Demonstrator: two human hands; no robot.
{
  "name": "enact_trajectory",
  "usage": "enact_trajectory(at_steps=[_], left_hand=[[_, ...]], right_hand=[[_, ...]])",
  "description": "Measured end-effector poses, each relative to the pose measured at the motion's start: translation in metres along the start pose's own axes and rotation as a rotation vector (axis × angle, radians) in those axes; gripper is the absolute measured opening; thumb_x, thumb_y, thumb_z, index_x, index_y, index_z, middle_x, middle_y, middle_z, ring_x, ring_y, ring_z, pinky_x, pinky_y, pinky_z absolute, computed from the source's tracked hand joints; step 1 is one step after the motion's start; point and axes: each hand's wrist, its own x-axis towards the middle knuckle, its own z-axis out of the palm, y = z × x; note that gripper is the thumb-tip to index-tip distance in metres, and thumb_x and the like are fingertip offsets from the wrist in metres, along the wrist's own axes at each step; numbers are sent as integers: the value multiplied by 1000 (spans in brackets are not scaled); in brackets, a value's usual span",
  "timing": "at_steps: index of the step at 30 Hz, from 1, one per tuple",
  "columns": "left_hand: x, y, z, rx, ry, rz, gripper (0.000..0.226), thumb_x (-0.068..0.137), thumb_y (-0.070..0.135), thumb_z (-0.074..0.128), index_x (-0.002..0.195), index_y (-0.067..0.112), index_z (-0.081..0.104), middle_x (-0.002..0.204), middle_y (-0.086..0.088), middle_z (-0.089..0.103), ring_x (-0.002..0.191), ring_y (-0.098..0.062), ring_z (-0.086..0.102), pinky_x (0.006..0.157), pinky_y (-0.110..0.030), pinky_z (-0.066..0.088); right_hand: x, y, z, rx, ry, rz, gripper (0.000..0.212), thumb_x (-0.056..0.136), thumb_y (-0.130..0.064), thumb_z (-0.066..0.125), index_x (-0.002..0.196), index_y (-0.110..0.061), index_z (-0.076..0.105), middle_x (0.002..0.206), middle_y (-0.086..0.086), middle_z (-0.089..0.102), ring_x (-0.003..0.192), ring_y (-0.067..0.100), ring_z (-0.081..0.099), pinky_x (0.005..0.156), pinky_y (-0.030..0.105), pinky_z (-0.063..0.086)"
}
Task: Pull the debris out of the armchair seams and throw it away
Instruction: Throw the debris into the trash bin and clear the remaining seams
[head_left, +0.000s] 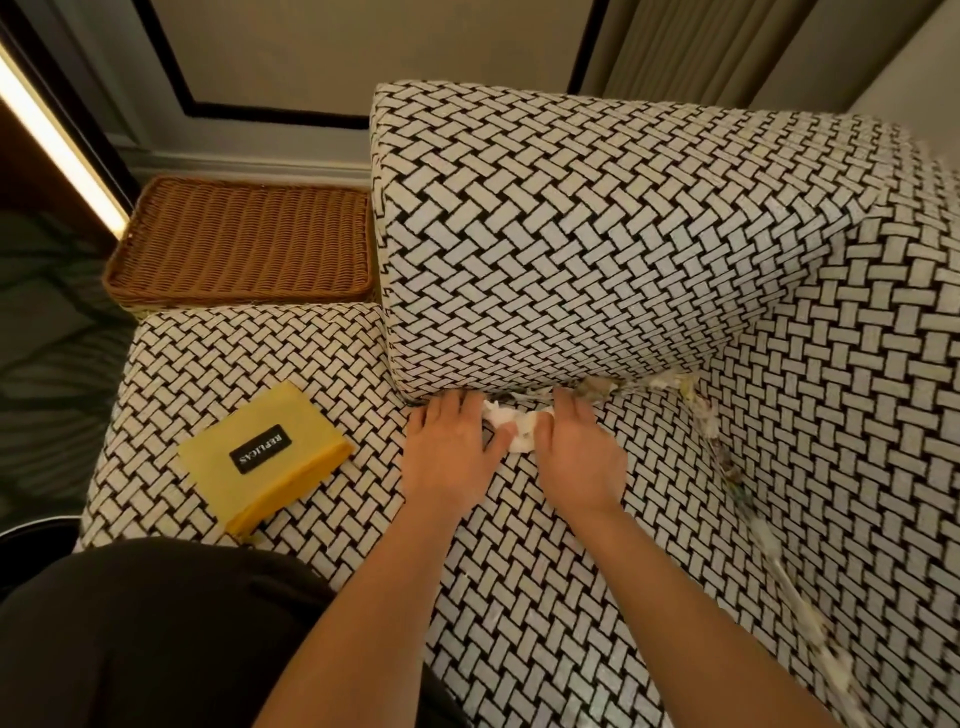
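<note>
Two hands at the rear seam (524, 398) of the armchair seat (519, 597) — confirm? (Obs. 1)

Confirmed. The left hand (452, 457) and right hand (579, 460) lie palm down, side by side, fingertips up against the foot of the back cushion (571, 249). (Obs. 2)

Grip? (Obs. 1)

Left fingers (447, 413) stretched out, nearly straight; right fingers (571, 410) the same. Neither set curls round anything. Both thumbs touch a crumpled white paper wad (511, 423) lying on the seat between the hands, just in front of the seam. (Obs. 2)

Other debris? (Obs. 1)

Pale and brownish scraps (597, 388) wedged in the rear seam just right of the right hand. A further line of scraps (727, 462) runs along the seat's right edge toward the camera — blurred lower down. (Obs. 2)

Other items? (Obs. 1)

Yellow pouch (265, 457), black label reading REPLICAS, flat on the seat left of the left hand, apart from it. Brown wicker basket (244, 239) beyond the seat's far left edge, beside the cushion. (Obs. 2)
</note>
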Motion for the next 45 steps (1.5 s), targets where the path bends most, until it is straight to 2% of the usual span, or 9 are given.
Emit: enact_trajectory(at_steps=[8, 11, 16, 24, 29, 36, 38, 41, 45], left_hand=[[2, 3, -4, -239, 99, 68, 22, 90, 28, 51, 109, 17, 55, 103, 2, 58, 96, -16, 55, 89, -30, 44], [-1, 5, -5, -300, 111, 103, 16, 89, 19, 53, 103, 14, 55, 100, 0, 57, 91, -16, 53, 82, -31, 48], [-5, 4, -3, -412, 133, 48, 17, 87, 9, 53, 104, 11, 56, 101, -3, 57, 93, -18, 52, 79, -32, 49], [-17, 7, -3, -425, 156, -4, 13, 85, 17, 49, 83, 9, 58, 77, 1, 52, 69, -12, 43, 58, -21, 32], [-31, 9, 1, -276, 233, 73, 37, 82, 27, 32, 81, 7, 64, 75, -5, 57, 61, -17, 51, 55, -29, 46], [-46, 10, -1, -70, 137, -81, 48, 89, 49, 24, 100, 16, 57, 101, -1, 52, 95, -16, 47, 84, -32, 39], [-49, 10, 0, -96, 171, -77, 41, 88, 48, 34, 106, 17, 54, 111, -1, 54, 102, -18, 49, 87, -34, 40], [-48, 10, 3, -100, 214, -3, 43, 87, 37, 47, 127, 22, 41, 131, 1, 51, 111, -19, 52, 90, -36, 44], [-38, 10, 5, 14, 190, 125, 59, 87, 31, 54, 140, 24, 30, 135, 4, 51, 102, -20, 56, 78, -38, 50]], right_hand=[[59, -4, -19, 40, -484, -4, 38, 91, -41, 45, 105, -8, 59, 104, 11, 61, 90, 24, 53, 70, 29, 36], [49, -6, -6, 76, -238, 35, 28, 92, -35, 49, 101, -13, 65, 98, 9, 66, 90, 27, 60, 65, 27, 37], [14, -6, 13, 257, 161, 13, 26, 94, -27, 51, 87, -8, 66, 72, 11, 66, 56, 24, 57, 43, 18, 18], [-16, 7, 24, 455, 194, -114, 38, 89, -23, 37, 79, 0, 65, 101, 7, 57, 69, 9, 53, 61, 28, 52], [-22, 4, 21, 394, 206, -267, 48, 91, -30, 34, 79, 0, 69, 88, 6, 59, 74, 13, 55, 70, 24, 46], [-38, 5, 16, 465, 221, -346, 35, 91, -26, 43, 58, -17, 52, 54, -14, 38, 46, 1, 33, 46, 13, 29], [-44, 7, 13, 531, 165, -294, 27, 91, -27, 50, 65, -22, 45, 52, -13, 42, 41, -4, 34, 41, 6, 27], [-49, 8, 12, 546, 59, -141, 8, 93, -21, 53, 89, -15, 51, 63, 3, 63, 46, 13, 57, 40, 24, 48], [-45, 7, 14, 304, 185, -4, 21, 90, -25, 57, 106, -12, 57, 95, 3, 63, 52, 13, 56, 40, 17, 33]])
